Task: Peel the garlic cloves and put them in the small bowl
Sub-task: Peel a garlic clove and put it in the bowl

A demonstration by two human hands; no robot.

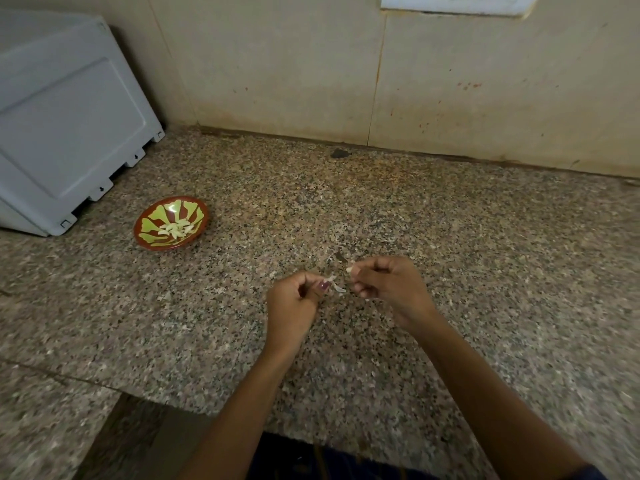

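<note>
A small red bowl (145, 241) with a green leaf pattern sits on the counter at the left, and several peeled garlic cloves (176, 229) lie in its middle. Over the centre of the counter, my right hand (389, 285) pinches a garlic clove (350, 269) whose pale tip shows at the fingertips. A little to its left, my left hand (294, 303) pinches a strip of papery garlic skin (336, 286) between thumb and fingers. The two hands are a few centimetres apart. Most of the clove is hidden by the fingers.
A grey-white appliance (65, 123) stands at the back left, just behind the bowl. A beige tiled wall (381, 74) closes off the back of the speckled granite counter (485, 237). Bits of skin (166, 296) lie scattered near my hands. The counter's front edge (194, 408) is cut in at the lower left.
</note>
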